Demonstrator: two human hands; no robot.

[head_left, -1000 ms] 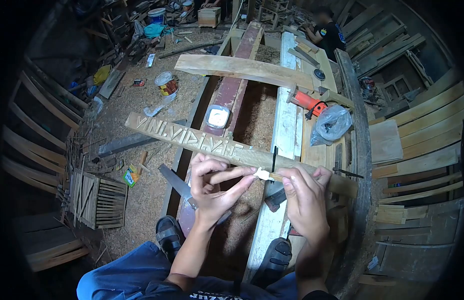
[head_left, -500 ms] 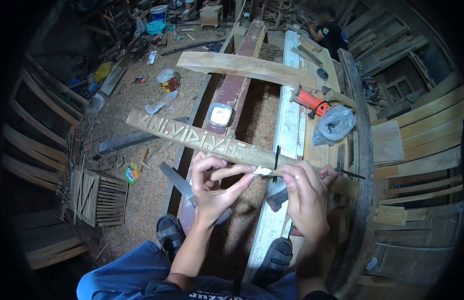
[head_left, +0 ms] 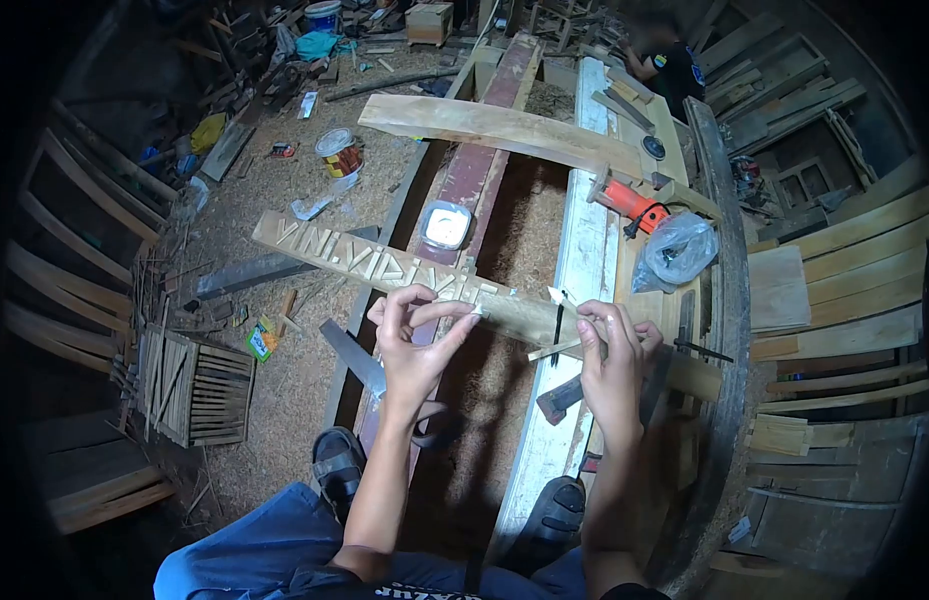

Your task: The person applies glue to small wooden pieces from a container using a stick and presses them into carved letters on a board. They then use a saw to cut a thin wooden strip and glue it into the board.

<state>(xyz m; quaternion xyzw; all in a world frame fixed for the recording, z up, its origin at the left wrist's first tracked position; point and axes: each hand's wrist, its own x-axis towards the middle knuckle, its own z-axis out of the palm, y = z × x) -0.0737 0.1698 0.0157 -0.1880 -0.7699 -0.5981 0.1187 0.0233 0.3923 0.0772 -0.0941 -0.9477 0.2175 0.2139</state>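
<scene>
A long pale plank [head_left: 384, 262], rough-grained and cut with blocky letters, lies slantwise under both hands. The left hand [head_left: 414, 345] arches over it, thumb and forefinger pinched at the last letters; whether they grip anything I cannot tell. The right hand [head_left: 612, 365] is curled, grasping a thin stick [head_left: 550, 350] just beside the plank's smooth end

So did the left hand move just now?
Yes. The left hand slid left along the carved plank, away from its black band and the thin stick in the right hand, toward the letters.
</scene>
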